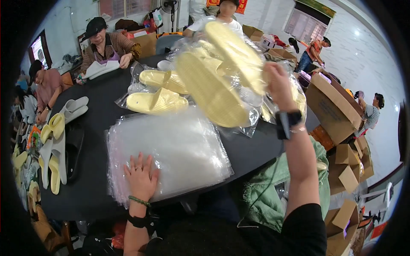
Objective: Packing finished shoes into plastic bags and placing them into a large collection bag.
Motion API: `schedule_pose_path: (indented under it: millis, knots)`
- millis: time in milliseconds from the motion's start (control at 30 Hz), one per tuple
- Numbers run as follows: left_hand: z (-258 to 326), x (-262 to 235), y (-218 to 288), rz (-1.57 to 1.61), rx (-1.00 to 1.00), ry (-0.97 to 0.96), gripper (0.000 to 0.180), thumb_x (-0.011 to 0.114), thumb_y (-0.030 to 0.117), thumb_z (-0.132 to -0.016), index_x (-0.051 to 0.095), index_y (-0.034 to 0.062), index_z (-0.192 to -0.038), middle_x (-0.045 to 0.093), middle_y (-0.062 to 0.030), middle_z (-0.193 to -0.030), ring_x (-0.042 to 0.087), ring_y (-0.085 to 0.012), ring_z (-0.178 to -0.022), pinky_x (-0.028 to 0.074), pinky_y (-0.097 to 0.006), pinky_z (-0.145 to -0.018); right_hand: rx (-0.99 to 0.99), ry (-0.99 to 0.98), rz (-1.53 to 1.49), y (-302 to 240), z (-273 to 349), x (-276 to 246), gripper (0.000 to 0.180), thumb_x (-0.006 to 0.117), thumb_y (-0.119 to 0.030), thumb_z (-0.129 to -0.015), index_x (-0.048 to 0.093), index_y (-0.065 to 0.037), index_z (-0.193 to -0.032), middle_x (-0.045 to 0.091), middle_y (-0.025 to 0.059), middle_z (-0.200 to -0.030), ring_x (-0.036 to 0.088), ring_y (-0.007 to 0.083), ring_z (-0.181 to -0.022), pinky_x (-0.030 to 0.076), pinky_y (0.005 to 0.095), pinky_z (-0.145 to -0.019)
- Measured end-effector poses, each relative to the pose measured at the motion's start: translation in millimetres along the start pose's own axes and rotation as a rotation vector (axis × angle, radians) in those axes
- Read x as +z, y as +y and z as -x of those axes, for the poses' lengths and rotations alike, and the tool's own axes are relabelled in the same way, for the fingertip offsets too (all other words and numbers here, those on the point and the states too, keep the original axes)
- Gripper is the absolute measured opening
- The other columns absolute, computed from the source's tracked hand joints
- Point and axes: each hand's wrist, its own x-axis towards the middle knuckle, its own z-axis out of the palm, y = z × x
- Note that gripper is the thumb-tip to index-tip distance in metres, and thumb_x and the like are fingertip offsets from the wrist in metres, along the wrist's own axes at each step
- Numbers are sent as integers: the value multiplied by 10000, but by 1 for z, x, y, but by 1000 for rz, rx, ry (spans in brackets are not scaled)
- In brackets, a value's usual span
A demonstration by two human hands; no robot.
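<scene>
Right hand grasps bagged slippers, light, slippery; we pinch bag edge. Left hand flat, released, on bag stack near table edge.

white tiled walls, barred windows, a black table, stacked cardboard boxes.
</scene>
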Motion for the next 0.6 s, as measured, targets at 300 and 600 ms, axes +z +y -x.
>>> schedule_pose_path:
  millis: [300,600]
  knots:
    - [-1,-2,2,25,-11,-51,548,573,412,-922,531,187,-1420,401,-138,-1534,290,-426,-1429,144,-685,-1134,33,-168,481,80,38,31,462,637,-303,-958,564,42,-1256,694,175,-1070,691,218,-937,533,301,-771]
    - [-9,-4,12,-78,-22,-162,552,526,379,-947,487,175,-1458,367,-133,-1569,261,-413,-1464,135,-646,-1159,205,227,339,107,176,-204,187,550,-99,-987,652,36,-1065,711,99,-958,708,172,-850,554,278,-733]
